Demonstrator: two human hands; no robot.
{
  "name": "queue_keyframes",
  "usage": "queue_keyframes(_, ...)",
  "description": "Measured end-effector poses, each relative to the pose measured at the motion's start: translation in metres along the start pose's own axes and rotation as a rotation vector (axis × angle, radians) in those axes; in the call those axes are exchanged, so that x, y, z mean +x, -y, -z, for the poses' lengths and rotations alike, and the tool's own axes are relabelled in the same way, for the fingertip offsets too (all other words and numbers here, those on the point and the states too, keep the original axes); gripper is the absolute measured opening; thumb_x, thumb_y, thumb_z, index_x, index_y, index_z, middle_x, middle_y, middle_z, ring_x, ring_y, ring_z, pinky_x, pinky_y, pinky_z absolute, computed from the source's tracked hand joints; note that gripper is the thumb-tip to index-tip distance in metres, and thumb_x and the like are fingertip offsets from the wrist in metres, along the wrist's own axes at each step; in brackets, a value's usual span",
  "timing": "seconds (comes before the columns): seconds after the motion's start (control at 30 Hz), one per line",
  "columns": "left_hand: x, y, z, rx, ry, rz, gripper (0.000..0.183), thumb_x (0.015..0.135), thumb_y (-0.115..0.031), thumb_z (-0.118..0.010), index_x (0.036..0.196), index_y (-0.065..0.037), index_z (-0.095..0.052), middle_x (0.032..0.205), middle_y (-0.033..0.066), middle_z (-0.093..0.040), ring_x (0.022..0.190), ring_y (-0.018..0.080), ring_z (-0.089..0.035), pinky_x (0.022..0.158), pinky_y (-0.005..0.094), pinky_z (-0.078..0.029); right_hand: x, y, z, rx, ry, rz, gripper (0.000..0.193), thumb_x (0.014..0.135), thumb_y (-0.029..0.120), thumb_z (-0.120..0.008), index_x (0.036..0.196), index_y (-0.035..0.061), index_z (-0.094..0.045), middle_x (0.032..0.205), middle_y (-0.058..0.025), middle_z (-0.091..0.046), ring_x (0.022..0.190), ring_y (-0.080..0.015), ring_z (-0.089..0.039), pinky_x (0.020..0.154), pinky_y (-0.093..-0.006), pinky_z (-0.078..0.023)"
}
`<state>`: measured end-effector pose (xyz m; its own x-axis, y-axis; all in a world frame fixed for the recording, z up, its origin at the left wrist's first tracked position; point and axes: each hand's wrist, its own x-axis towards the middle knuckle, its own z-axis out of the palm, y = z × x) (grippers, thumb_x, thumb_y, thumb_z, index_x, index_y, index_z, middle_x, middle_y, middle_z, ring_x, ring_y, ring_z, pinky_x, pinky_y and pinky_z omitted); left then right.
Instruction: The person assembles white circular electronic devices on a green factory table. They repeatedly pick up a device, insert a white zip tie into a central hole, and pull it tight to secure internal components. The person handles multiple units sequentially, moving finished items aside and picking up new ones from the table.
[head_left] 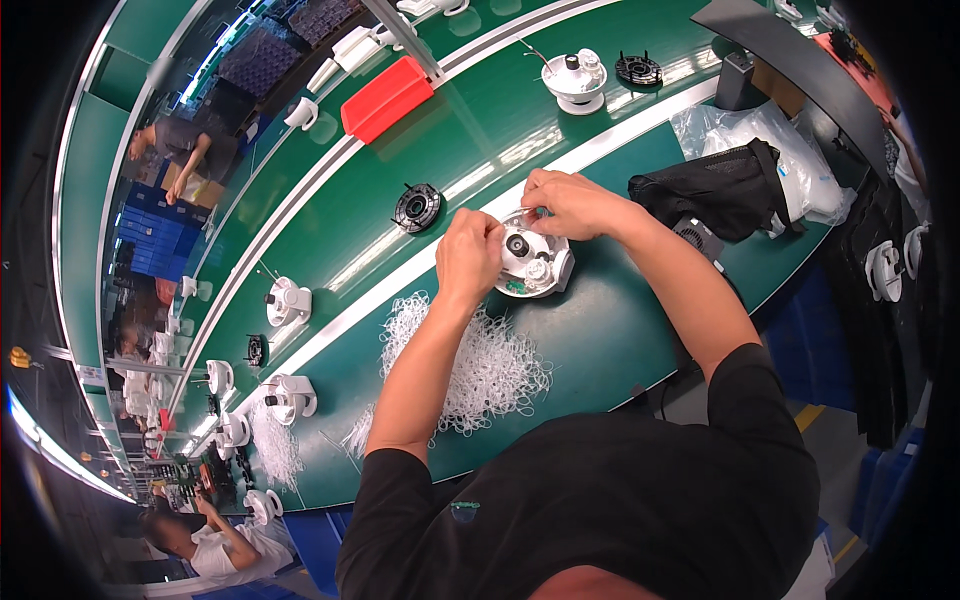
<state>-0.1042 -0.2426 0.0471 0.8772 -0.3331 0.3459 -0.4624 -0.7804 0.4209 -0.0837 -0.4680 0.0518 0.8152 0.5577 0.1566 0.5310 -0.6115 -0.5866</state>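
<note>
A round white plastic housing [552, 283] sits on the green bench before me, its open side up. Inside it show a black round lens-like part [517, 246], a small white round part and a bit of green. At the housing's left rim is my left hand [468, 255], fingers curled and pressed together. My right hand [572, 204] reaches over the far rim, with thumb and fingers pinched. Whatever thin thing the fingertips may hold is hidden. Beside my left forearm spreads a heap of thin white loops [490, 375].
A black round part [417, 208] and a red bin [387, 100] lie beyond. Another white unit [574, 82] stands farther off. To the right are a black mesh bag [710, 188] and clear plastic bags [805, 175]. More white units line the left; co-workers sit there.
</note>
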Motion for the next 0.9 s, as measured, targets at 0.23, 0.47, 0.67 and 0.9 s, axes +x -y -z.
queue_keyframes(0.23,-0.004,0.030,0.013,-0.531,0.419,0.375,0.027,0.098,-0.022,-0.063,0.106,0.004,-0.064,0.092,0.0092,-0.069,0.067,0.0136,-0.063,0.058,0.0308,-0.053,-0.007,-0.025,-0.023,0.689,-0.535,-0.263,0.033,0.096,0.031,-0.063,0.112,0.0021,-0.064,0.100,-0.0088,-0.065,0.081,-0.0150,-0.060,0.076,-0.0300,-0.049)
queue_keyframes(0.47,0.032,0.038,-0.002,-0.941,0.290,0.577,0.028,0.101,-0.015,-0.052,0.112,0.010,-0.059,0.094,0.0156,-0.069,0.067,0.0209,-0.069,0.058,0.0300,-0.059,-0.009,-0.049,-0.064,0.507,-0.762,-0.314,0.032,0.098,0.027,-0.060,0.118,0.0013,-0.058,0.087,-0.0116,-0.065,0.081,-0.0237,-0.062,0.077,-0.0369,-0.049)
queue_keyframes(0.67,0.106,0.054,-0.042,-1.166,-0.047,0.703,0.030,0.102,-0.013,-0.052,0.115,0.013,-0.049,0.109,0.0243,-0.062,0.088,0.0339,-0.070,0.073,0.0366,-0.063,-0.010,-0.047,-0.055,0.549,-0.699,-0.336,0.030,0.096,0.020,-0.063,0.117,0.0003,-0.059,0.083,-0.0094,-0.065,0.074,-0.0200,-0.062,0.073,-0.0342,-0.050)
queue_keyframes(0.9,0.118,0.059,-0.059,-1.216,-0.117,0.779,0.048,0.099,-0.021,-0.063,0.120,0.016,-0.043,0.113,0.0260,-0.058,0.090,0.0356,-0.068,0.074,0.0376,-0.064,-0.010,-0.050,-0.059,0.558,-0.704,-0.325,0.020,0.093,0.015,-0.065,0.107,0.0000,-0.066,0.082,-0.0069,-0.068,0.072,-0.0134,-0.063,0.068,-0.0284,-0.051)
